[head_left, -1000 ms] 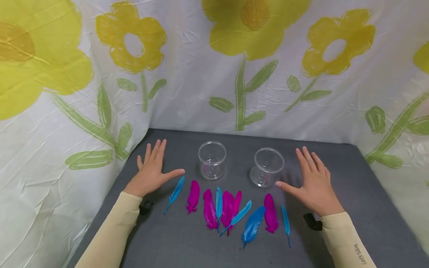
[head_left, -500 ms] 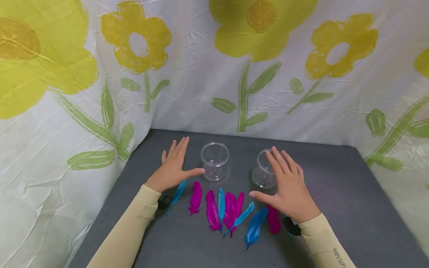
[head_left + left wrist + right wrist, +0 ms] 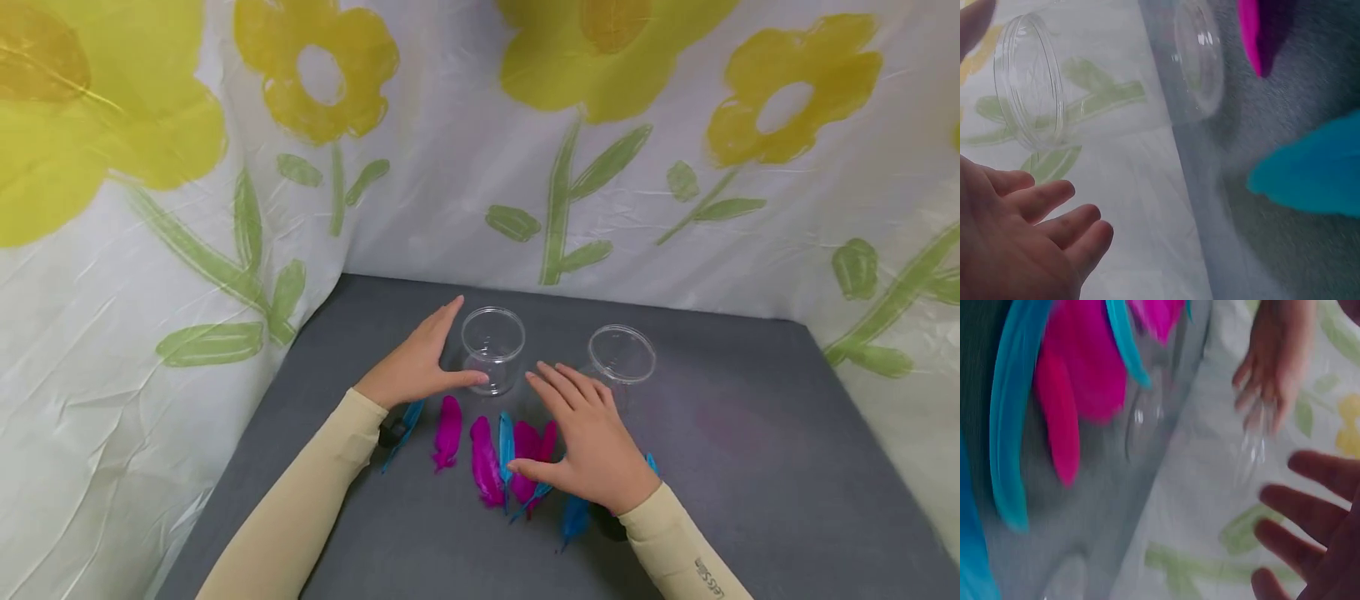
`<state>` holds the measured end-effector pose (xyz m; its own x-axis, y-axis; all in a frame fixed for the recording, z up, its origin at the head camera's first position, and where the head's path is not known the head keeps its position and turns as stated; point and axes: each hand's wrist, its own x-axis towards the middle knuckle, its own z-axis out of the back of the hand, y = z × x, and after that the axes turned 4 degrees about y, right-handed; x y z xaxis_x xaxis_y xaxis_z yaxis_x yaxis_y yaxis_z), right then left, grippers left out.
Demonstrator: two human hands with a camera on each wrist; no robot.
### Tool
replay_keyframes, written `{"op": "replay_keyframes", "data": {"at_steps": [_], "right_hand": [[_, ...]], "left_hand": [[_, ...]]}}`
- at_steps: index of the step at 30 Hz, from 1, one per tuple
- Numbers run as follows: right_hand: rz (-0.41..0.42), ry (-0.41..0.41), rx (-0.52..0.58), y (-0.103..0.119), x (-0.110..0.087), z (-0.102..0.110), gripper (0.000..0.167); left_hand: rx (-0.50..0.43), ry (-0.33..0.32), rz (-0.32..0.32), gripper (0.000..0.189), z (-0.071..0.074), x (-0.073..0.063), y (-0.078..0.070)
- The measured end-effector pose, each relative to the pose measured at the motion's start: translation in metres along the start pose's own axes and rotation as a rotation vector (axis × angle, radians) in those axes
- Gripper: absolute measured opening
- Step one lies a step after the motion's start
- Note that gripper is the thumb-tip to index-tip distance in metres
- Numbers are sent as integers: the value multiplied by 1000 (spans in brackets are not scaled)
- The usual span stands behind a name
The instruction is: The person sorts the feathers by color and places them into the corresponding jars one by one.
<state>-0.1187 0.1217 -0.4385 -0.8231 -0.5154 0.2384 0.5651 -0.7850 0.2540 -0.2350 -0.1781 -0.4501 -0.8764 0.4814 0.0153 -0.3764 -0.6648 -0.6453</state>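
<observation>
Two clear plastic jars stand upright on the dark table: the left jar (image 3: 495,354) and the right jar (image 3: 624,358). My left hand (image 3: 420,358) is spread at the left jar's left side, its thumb overlapping the jar's front; whether it touches cannot be told. In the left wrist view, a gap shows between the fingers (image 3: 1085,231) and the jar (image 3: 1104,81). Over the feathers hovers my right hand (image 3: 588,446), fingers spread, holding nothing. Beneath and around it lie a magenta feather (image 3: 486,462), a blue feather (image 3: 506,450) and several others, some partly hidden.
Another magenta feather (image 3: 448,433) and a turquoise feather (image 3: 408,421) lie near my left wrist. A white sheet (image 3: 442,208) painted with yellow flowers hangs behind and beside the dark grey table (image 3: 750,467).
Both hands have moved inward. My left hand has come right to the left jar, while my right hand has swung left from beside the right jar to above the feathers.
</observation>
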Motion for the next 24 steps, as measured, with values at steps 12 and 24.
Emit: {"op": "replay_keyframes", "data": {"at_steps": [12,24], "right_hand": [[378,104,-57,47,38,-35,62],[458,235,-216,54,62,-57,37]], "left_hand": [[-23,20,-67,125,-3,14,-6],[-61,40,-102,114,-18,22,-17]]}}
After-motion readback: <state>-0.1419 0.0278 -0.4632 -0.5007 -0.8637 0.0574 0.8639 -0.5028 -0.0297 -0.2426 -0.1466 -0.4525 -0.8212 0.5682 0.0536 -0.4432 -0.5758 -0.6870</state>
